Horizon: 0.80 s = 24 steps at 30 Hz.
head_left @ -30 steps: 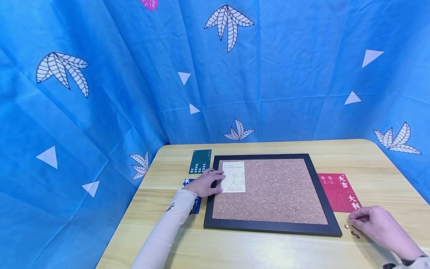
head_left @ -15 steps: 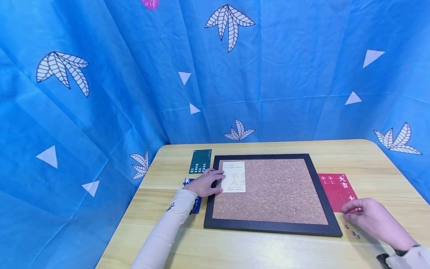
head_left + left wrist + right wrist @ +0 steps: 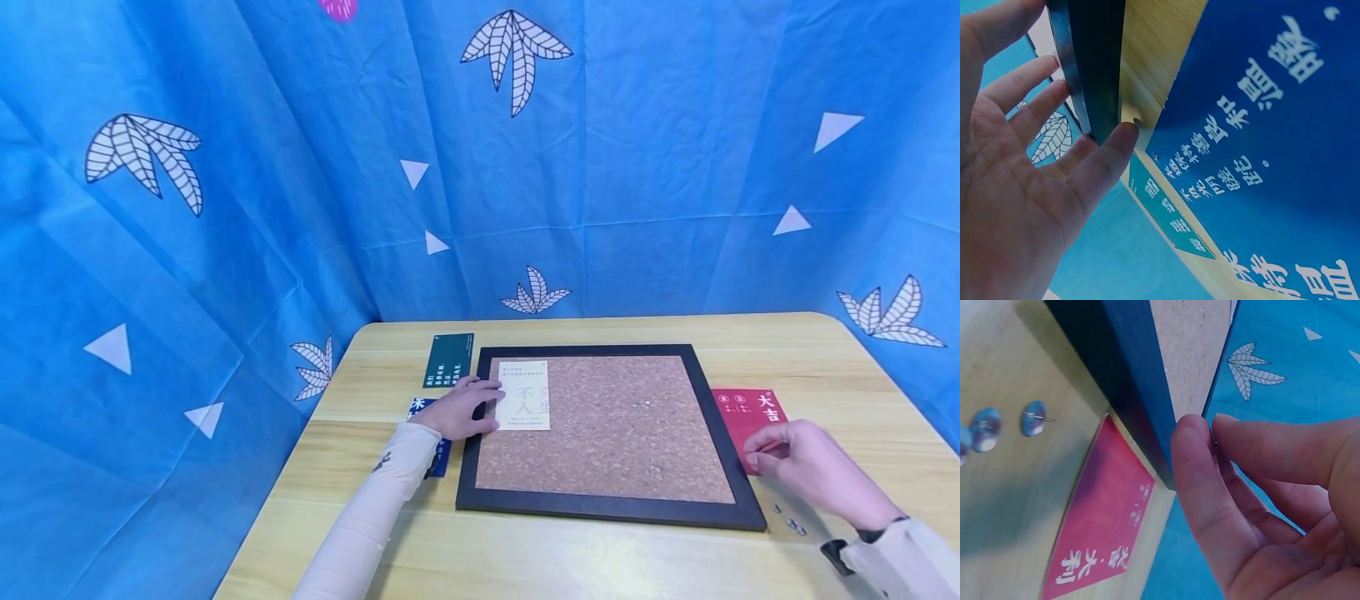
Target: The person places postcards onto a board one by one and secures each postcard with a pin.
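Observation:
My left hand (image 3: 457,408) rests with spread fingers at the left edge of a pale yellow printed card (image 3: 534,412). That card lies on the left part of a black-framed cork board (image 3: 607,442). In the left wrist view, the fingers of the left hand (image 3: 1035,175) reach over the board's dark frame (image 3: 1094,69). My right hand (image 3: 813,467) is above the red card (image 3: 738,417), beside the board's right edge. Its thumb and index finger pinch a thumbtack, mostly hidden; only a tiny glint of the thumbtack (image 3: 1214,443) shows between the fingertips.
Several loose thumbtacks (image 3: 1034,419) lie on the wooden table (image 3: 570,558) near the board's front right corner. A green card (image 3: 448,358) and a partly covered blue card (image 3: 1272,156) lie left of the board. A blue patterned curtain (image 3: 637,167) surrounds the table.
My right hand has lifted from beside the loose thumbtacks and moved left and away from me, over the red card toward the board. The left hand has stayed on the pale card.

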Available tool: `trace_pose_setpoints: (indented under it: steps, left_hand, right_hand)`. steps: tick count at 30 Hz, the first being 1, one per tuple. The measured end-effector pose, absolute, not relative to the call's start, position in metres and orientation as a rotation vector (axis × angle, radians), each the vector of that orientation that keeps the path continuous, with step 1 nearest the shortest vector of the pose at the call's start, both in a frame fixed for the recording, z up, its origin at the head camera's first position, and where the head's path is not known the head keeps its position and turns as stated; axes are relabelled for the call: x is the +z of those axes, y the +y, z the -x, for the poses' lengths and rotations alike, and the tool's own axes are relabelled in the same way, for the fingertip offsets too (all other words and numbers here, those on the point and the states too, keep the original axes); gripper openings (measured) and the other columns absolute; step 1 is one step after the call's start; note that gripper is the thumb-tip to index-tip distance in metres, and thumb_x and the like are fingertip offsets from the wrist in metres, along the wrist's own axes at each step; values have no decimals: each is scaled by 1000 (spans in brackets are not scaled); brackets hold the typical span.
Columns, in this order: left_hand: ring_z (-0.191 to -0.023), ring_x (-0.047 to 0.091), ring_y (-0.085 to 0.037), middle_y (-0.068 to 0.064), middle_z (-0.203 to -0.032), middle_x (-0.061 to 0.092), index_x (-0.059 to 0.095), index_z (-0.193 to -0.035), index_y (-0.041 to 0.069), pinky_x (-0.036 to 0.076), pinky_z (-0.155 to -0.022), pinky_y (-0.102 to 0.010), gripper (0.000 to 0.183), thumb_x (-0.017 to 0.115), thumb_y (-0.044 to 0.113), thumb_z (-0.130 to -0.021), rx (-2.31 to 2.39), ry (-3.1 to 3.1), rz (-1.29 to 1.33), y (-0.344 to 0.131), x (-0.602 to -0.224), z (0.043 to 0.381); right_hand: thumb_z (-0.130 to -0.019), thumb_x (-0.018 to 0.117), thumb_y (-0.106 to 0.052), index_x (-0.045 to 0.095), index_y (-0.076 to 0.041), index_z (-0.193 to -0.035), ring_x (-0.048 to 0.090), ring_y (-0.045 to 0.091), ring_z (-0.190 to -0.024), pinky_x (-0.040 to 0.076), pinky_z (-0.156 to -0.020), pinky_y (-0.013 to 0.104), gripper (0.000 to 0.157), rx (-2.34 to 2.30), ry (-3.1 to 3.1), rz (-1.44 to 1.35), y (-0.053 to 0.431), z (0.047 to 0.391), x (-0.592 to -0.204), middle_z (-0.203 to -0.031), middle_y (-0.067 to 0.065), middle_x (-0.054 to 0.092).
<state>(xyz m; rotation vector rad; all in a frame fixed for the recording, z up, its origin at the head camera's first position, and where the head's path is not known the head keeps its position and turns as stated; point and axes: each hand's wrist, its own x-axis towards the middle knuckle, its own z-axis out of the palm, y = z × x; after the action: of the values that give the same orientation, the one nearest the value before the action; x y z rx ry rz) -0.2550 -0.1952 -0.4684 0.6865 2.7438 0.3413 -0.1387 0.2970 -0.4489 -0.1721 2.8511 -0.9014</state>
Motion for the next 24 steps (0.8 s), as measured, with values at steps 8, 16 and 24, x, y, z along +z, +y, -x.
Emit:
trace_pose_setpoints:
  steps: [8, 16, 24]
  left_hand:
    - [-159, 22, -34, 3, -167, 38, 51, -153, 23, 33, -125, -55, 59, 67, 43, -100, 345, 2749, -687, -195, -469, 255]
    - [-159, 23, -36, 0, -167, 40, 52, -152, 21, 32, -125, -56, 58, 67, 41, -100, 347, 2748, -704, -195, -468, 254]
    - [-159, 22, -34, 2, -167, 39, 51, -153, 23, 31, -126, -56, 59, 67, 42, -100, 335, 2758, -693, -195, -468, 252]
  right_hand:
    - [-87, 76, -3, 78, -1, -98, 69, 15, -78, 52, -68, 23, 11, -880, 2899, 253, 291, 149, -444, -90, 5, 78]
    - [-87, 78, -6, 77, -1, -95, 71, 13, -74, 54, -65, 21, 10, -933, 2912, 324, 282, 159, -438, -88, 6, 78]
    - [-89, 72, -2, 77, 2, -100, 70, 12, -73, 53, -62, 21, 12, -962, 2942, 401, 274, 170, -430, -96, 16, 78]
